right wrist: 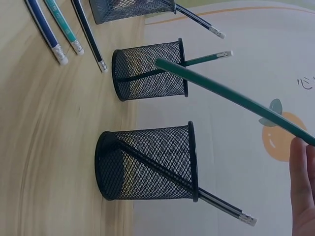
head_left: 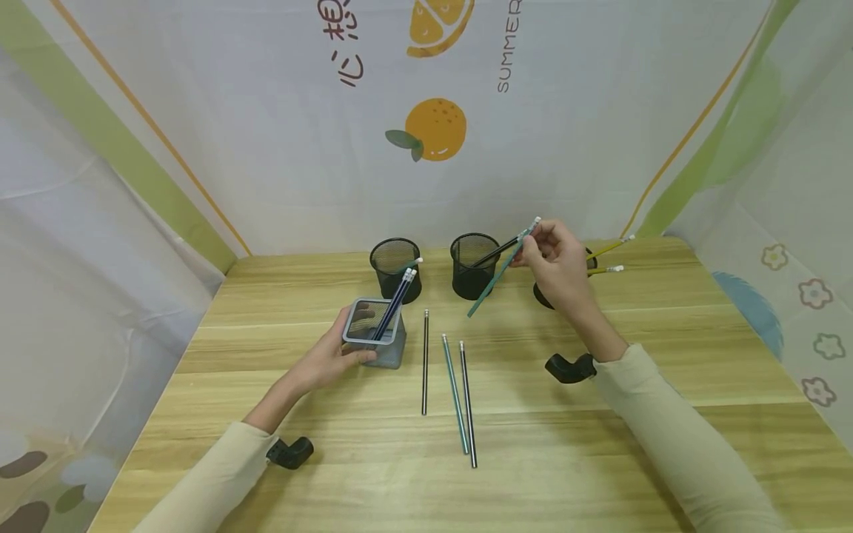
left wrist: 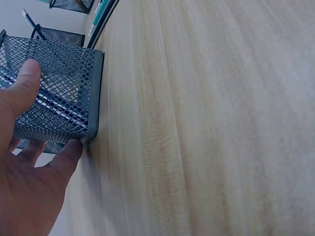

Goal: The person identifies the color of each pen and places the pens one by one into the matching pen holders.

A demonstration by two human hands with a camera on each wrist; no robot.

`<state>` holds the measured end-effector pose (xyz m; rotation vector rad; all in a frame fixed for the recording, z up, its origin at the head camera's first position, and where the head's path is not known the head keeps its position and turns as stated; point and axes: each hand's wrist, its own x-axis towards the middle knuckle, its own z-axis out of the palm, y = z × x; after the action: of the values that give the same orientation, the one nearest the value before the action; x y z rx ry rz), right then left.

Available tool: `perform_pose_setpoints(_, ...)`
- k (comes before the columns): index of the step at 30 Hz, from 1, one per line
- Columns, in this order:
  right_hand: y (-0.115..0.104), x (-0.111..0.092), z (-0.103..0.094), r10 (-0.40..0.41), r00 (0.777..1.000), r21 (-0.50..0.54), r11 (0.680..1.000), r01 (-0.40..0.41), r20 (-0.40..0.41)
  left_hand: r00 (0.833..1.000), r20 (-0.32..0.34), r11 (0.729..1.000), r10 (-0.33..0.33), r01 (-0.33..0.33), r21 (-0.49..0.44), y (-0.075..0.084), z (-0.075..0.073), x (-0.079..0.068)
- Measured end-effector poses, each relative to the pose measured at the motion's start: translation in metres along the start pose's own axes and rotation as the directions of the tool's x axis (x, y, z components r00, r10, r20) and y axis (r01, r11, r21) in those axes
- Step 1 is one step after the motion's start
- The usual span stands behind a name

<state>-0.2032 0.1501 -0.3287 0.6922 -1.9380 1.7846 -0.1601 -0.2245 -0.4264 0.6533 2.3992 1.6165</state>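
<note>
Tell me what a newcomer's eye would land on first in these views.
Likely the green pencil, pinched in the right hand and slanting in the air by the middle round black cup. Next, the left hand gripping the square mesh cup, dark pencils poking out. Behind, the orange fruit print stands out on the white cloth.

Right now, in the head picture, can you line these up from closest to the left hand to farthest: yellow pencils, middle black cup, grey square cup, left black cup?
From the left hand:
1. Grey square cup: right in its grip.
2. Left black cup: behind the grey one, slightly right.
3. Middle black cup: back row, further right.
4. Yellow pencils: farthest over to the right.
</note>
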Motion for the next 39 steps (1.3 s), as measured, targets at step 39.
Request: perform_pose_setpoints(39, 0.029, 0.046, 0.064, -0.392, 0.904, -0.014, 0.918, 0.396, -0.170, 1.000, -0.003, 1.000, 0.004, -0.004, 0.004, 0.002, -0.001, -0.001)
